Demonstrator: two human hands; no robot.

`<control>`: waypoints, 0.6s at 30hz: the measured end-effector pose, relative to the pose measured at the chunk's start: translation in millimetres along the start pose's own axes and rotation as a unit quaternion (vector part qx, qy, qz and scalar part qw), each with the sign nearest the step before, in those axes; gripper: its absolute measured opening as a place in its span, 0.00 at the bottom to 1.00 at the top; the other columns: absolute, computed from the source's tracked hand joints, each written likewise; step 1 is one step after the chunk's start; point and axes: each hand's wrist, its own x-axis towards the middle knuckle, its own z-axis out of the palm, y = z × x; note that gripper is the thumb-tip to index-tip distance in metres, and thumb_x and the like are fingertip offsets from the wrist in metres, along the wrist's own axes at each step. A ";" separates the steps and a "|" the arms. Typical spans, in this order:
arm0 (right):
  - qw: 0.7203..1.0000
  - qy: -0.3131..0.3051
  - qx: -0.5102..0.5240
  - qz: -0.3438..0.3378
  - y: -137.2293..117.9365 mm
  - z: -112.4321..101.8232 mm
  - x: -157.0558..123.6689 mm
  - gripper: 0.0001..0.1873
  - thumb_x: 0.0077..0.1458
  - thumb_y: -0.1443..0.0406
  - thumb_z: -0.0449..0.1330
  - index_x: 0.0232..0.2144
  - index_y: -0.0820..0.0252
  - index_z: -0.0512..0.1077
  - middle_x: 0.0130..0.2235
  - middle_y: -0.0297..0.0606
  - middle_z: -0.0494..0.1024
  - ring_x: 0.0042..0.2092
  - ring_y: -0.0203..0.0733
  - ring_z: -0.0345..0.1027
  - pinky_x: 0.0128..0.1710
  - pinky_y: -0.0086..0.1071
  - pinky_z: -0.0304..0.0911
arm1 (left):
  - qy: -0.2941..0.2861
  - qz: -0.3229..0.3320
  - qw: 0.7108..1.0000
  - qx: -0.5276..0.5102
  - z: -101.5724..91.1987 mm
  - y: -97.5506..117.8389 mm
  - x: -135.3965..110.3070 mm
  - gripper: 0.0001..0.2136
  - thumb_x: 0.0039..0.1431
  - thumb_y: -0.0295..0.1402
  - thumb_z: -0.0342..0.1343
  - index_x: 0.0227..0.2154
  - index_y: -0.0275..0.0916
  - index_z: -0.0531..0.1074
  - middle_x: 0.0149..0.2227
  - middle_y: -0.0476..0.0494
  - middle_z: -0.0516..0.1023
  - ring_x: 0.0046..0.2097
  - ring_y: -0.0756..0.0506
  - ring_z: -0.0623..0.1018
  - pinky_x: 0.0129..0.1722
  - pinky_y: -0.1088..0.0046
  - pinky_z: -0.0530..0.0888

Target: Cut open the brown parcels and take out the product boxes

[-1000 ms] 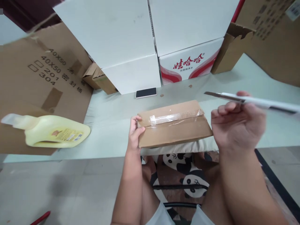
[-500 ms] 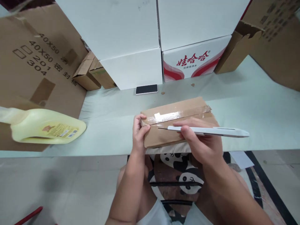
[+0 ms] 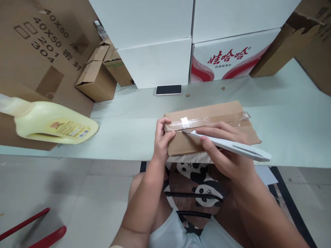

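A small brown cardboard box [image 3: 186, 146] lies at the table's near edge, with a strip of clear packing tape [image 3: 201, 122] along its top. My left hand [image 3: 162, 139] grips the box's left end, thumb on top and fingers curled over the corner. In my right hand [image 3: 227, 151] is a white utility knife [image 3: 232, 146], held like a pen. Its thin blade points left and its tip meets the lower edge of the tape, close to my left thumb. The box's right end is partly behind my right hand, where a flap corner sticks out.
White cartons [image 3: 155, 63] and a red-and-white carton [image 3: 230, 58] stand at the back, with a phone [image 3: 169, 90] before them. A pale yellow pump bottle [image 3: 57, 122] lies at the left by a large cardboard box [image 3: 51, 79]. Smaller brown boxes [image 3: 99, 82] sit behind.
The knife's blade tip has come up from the lower box face to the tape edge, and the handle now tilts downward to the right. The camera view has shifted slightly.
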 end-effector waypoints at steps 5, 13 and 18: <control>1.000 0.024 0.014 0.002 -2.6 1.6 1.1 0.08 0.61 0.64 0.61 0.39 0.55 0.82 0.36 0.39 0.82 0.36 0.40 0.76 0.36 0.34 0.71 | 0.002 -0.001 1.000 -0.001 -0.4 0.1 1.7 0.17 0.47 0.37 0.64 0.40 0.45 0.67 0.42 0.47 0.70 0.42 0.43 0.71 0.40 0.69 0.68; 0.993 0.112 -0.045 0.007 6.2 2.1 2.2 0.08 0.59 0.66 0.61 0.33 0.53 0.82 0.35 0.39 0.79 0.35 0.40 0.74 0.36 0.37 0.72 | 0.003 0.011 1.000 0.017 -1.2 0.4 2.6 0.17 0.47 0.37 0.64 0.40 0.46 0.68 0.43 0.47 0.71 0.43 0.43 0.72 0.40 0.69 0.69; 0.989 0.131 0.043 0.057 7.2 -8.7 -4.5 0.08 0.59 0.65 0.61 0.34 0.51 0.82 0.33 0.38 0.76 0.34 0.40 0.73 0.32 0.37 0.72 | 0.005 0.022 0.999 0.023 -1.4 0.2 2.6 0.17 0.48 0.38 0.64 0.41 0.46 0.68 0.44 0.47 0.70 0.44 0.42 0.72 0.42 0.68 0.69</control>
